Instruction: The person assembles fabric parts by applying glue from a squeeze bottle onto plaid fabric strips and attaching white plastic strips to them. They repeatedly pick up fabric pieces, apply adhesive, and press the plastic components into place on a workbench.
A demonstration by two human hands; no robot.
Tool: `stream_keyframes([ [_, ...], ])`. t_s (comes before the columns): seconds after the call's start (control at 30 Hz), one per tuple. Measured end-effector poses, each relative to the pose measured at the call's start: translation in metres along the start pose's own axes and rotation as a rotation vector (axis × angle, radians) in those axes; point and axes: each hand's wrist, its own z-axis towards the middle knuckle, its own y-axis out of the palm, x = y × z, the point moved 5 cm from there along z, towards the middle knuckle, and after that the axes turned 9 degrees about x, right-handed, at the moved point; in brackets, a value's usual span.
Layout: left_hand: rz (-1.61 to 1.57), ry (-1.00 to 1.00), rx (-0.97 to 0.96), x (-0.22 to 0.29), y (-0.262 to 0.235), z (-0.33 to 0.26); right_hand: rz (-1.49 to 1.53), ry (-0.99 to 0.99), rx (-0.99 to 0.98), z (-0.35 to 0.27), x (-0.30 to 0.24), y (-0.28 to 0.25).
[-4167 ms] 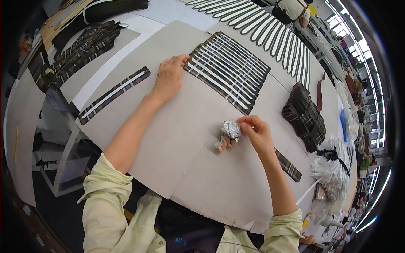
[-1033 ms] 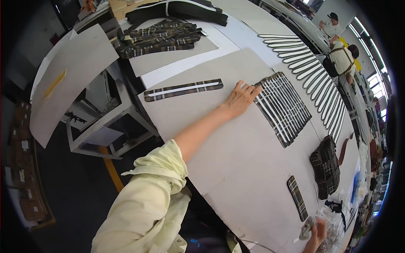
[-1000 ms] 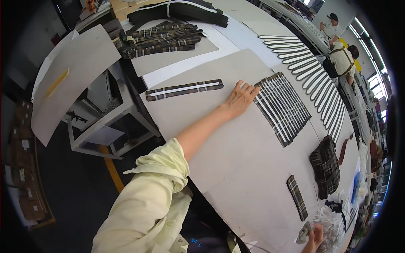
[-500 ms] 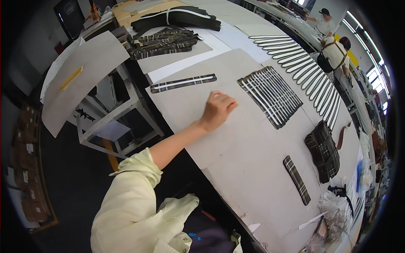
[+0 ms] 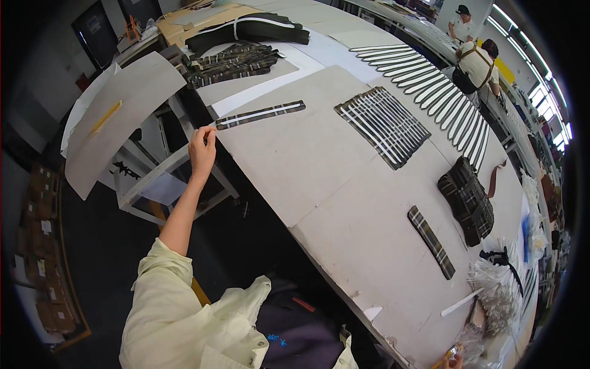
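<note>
Workshop interior, long grey bench (image 5: 344, 203) laid with overlapping sheets of grey card, further benches and two other people at the far end. Item in hand: a long, narrow plaid strip with a white band (image 5: 261, 115), lying flat on the card near the bench edge, just beyond the left hand (image 5: 201, 150). That hand was raised at the bench edge, fingers pinched close together at the strip's near tip; whether the grip actually closed on the tip or only touched it could not be told. Judged handling: light, thin, limp along its length, likely to sag or twist if lifted by one end; best taken at the near tip and drawn flat across the card, or supported mid-length. Farther from the grip lay a row of similar strips with white bands (image 5: 382, 125), a single plaid strip (image 5: 431, 241) and a stack of plaid pieces (image 5: 466, 200). The right hand (image 5: 453, 360) showed only at the lower picture edge, apparently around a small object; the state of its grip could not be told.
</note>
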Motion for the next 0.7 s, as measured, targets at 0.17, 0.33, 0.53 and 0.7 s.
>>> stream_keyframes([
  [0.17, 0.085, 0.028, 0.022, -0.03, 0.014, 0.014, -0.103, 0.153, 0.459, -0.044, -0.092, -0.097],
  [0.33, 0.17, -0.068, -0.135, -0.062, 0.025, 0.018, 0.027, -0.052, 0.987, -0.028, -0.164, -0.14],
  [0.53, 0.031, -0.315, -0.162, -0.056, 0.042, 0.026, 0.936, -0.585, 0.478, 0.03, -0.399, -0.152],
  [0.7, -0.138, -0.475, -0.155, -0.043, 0.039, 0.032, 1.194, -0.838, -0.101, 0.025, -0.606, -0.146],
])
